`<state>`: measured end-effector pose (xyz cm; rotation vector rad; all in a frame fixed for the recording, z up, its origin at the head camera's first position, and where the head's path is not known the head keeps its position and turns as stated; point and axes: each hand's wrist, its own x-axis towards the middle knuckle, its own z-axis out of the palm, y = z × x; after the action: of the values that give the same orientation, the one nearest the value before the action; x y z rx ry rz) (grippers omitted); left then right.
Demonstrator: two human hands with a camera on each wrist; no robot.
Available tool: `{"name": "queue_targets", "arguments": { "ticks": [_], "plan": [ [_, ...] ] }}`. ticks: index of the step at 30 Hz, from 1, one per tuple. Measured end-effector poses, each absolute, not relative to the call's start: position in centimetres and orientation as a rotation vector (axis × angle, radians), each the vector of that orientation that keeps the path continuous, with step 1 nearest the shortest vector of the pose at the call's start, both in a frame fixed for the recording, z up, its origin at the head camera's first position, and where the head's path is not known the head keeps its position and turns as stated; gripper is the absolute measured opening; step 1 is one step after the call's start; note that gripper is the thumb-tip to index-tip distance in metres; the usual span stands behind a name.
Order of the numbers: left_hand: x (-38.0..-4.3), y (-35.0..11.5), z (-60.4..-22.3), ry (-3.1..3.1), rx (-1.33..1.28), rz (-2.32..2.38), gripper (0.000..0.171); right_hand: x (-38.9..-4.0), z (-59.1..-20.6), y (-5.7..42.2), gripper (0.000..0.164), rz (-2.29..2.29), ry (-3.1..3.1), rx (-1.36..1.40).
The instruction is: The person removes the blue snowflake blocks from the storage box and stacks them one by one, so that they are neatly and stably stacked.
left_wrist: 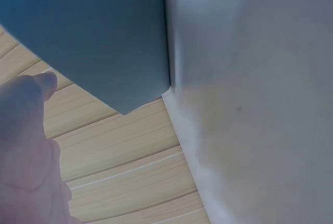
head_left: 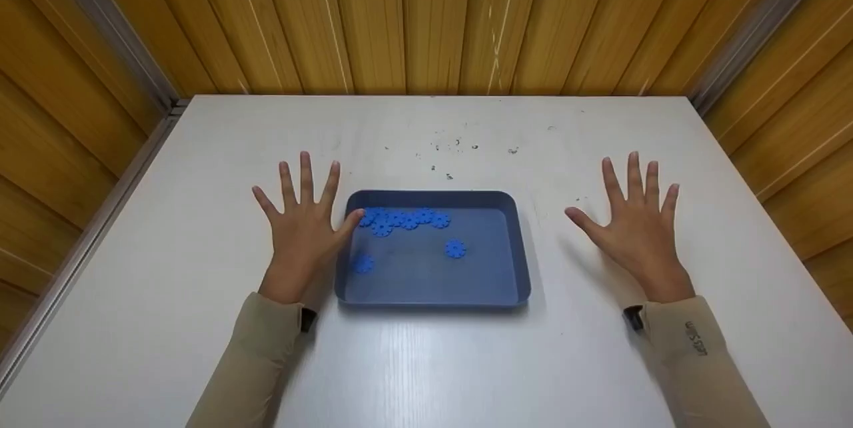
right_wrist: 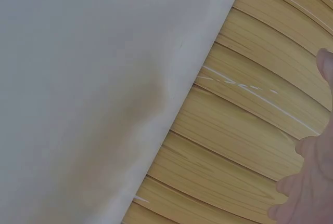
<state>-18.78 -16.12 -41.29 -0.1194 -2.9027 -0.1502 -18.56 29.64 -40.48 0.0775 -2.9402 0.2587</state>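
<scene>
A shallow blue-grey tray (head_left: 426, 288) lies on the white table between my hands. Inside it, several blue notched plastic discs (head_left: 409, 220) cluster along the back left. One separate disc (head_left: 455, 249) sits right of the tray's middle, and another disc (head_left: 363, 263) is near its left wall. My left hand (head_left: 303, 238) is spread beside the tray, its thumb overlapping the left rim in the head view. Out to the right of the tray, my right hand (head_left: 636, 235) has its fingers spread and holds nothing. The left wrist view shows the tray's outer wall (left_wrist: 104, 37) close to the left hand.
The white table (head_left: 426, 368) carries small dark marks (head_left: 475, 147) behind the tray. Wood-patterned panels (head_left: 433, 21) rise behind the table and on both sides, with metal posts (head_left: 106, 21) at the corners.
</scene>
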Motion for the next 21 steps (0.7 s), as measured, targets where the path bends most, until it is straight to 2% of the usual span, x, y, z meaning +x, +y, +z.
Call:
{"name": "queue_targets", "arguments": {
  "ticks": [4, 9, 15, 21],
  "plan": [
    [-18.7, -16.2, -41.0, -2.880, -0.121, -0.175, 0.082, -18.6, -40.0, 29.4, 0.094, 0.362, -2.918, 0.090],
    [-18.6, -16.3, -40.3, -2.831, -0.099, -0.441, 0.076, -18.4, -38.8, 29.1, 0.077, 0.765, -2.787, 0.164],
    [-18.2, -17.0, -39.5, -2.722, -0.030, -1.215, 0.066, -18.8, -36.6, 28.2, 0.053, 1.133, -2.682, 0.330],
    [-17.8, -17.9, -40.2, -2.426, 0.003, -2.042, 0.061, -19.9, -35.0, 26.9, 0.041, 1.217, -2.765, 0.467]
  ]
}}
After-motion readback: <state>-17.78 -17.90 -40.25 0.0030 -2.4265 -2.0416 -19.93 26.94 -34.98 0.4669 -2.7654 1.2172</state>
